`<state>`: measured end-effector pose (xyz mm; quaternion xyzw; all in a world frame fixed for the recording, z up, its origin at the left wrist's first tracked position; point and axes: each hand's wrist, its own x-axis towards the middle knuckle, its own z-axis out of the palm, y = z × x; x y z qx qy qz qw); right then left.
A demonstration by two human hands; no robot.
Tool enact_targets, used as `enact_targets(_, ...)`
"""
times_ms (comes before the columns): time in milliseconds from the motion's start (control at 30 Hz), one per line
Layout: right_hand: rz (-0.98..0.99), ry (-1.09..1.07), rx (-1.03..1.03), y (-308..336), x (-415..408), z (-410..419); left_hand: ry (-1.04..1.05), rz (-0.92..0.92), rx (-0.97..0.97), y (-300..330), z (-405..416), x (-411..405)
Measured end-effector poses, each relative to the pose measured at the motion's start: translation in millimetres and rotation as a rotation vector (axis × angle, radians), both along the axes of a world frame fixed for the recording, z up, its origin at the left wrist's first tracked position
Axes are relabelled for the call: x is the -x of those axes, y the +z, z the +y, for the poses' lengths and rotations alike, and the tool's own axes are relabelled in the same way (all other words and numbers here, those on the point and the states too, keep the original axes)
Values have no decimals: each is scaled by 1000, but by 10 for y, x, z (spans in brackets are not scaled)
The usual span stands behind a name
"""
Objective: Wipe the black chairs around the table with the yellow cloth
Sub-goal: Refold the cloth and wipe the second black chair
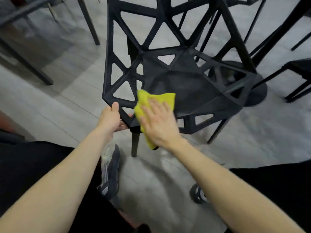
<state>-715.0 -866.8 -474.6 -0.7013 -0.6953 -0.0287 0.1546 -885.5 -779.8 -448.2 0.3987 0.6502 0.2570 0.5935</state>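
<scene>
Both forearms reach out: the left hand (110, 117) grips the chair (181, 84) edge, the right hand (157, 122) presses the yellow cloth (155, 102) flat-fingered, which might slip off

Both bare forearms are extended forward and downward. The left hand (110, 117) is curled, with the thumb laid on top and the fingers tucked beneath. The right hand (157, 122) is held flat, palm down, fingers spread and straight.
</scene>
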Motion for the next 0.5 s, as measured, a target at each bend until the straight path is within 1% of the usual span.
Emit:
enact_targets(67,42,136,-28,-65,568,-40,-3,76,-41,25,126,65)
enact_targets(100,43,168,-51,-75,591,-29,12,77,-58,30,156,89)
enact_targets(133,28,203,-81,-96,456,-5,18,50,-56,30,173,95)
enact_targets(200,-16,244,-125,-148,-75,-129,13,-17,-8,41,156,80)
enact_targets(233,-41,196,-132,-174,-430,-254,35,-17,-17,31,120,50)
enact_targets(267,-43,87,-156,-200,-800,-382,74,42,-63,-14,95,33)
enact_targets(300,-17,-51,-176,-222,-1168,-491,84,196,-151,-23,35,4)
enact_targets(333,15,-209,-215,-219,-1494,-565,57,415,-267,-45,-31,-18)
enact_targets(367,53,-378,-247,-204,-1711,-602,-13,608,-374,-57,-111,-50)
enact_targets(400,97,-532,-266,-211,-1766,-585,-74,736,-451,-58,-198,-75)
enact_targets(433,139,-643,-266,-235,-1659,-522,-125,790,-479,-36,-281,-101)
enact_targets(467,162,-684,-273,-245,-1418,-456,-154,819,-518,-8,-351,-114)
enact_targets(500,166,-634,-300,-255,-1104,-401,-173,855,-580,-3,-382,-114)
